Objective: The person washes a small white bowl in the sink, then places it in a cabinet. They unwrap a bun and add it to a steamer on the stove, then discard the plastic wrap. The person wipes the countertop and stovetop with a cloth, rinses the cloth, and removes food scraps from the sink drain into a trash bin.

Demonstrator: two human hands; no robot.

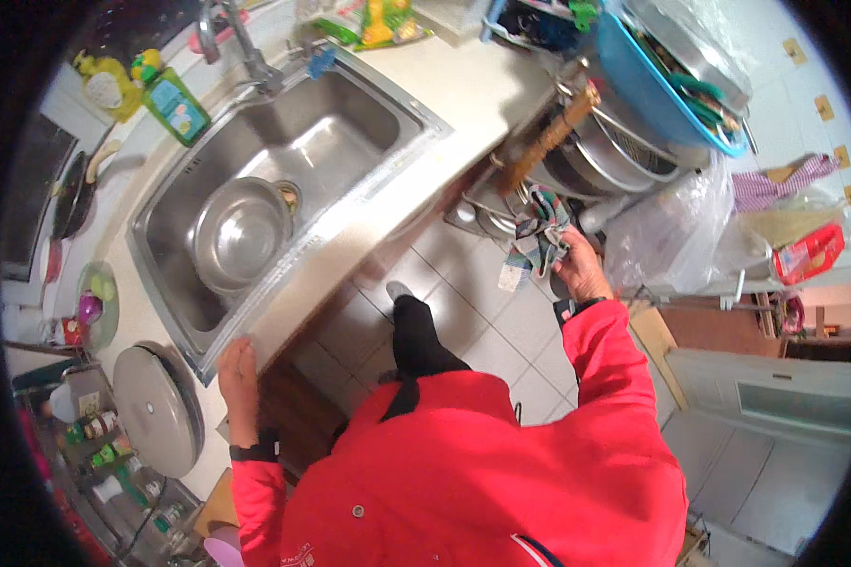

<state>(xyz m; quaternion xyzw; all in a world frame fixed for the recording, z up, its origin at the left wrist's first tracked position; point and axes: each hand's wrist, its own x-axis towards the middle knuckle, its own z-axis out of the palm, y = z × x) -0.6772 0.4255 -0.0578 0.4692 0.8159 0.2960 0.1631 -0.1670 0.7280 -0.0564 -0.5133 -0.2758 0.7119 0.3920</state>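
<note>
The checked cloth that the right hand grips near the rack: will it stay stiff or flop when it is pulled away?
The checked cloth hangs in folds below the right hand, so it is probably floppy and light. It may snag on the metal rack beside it.

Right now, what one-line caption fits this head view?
Left hand rests on the sink counter edge while the right hand grips a checked cloth by the dish rack.
</note>
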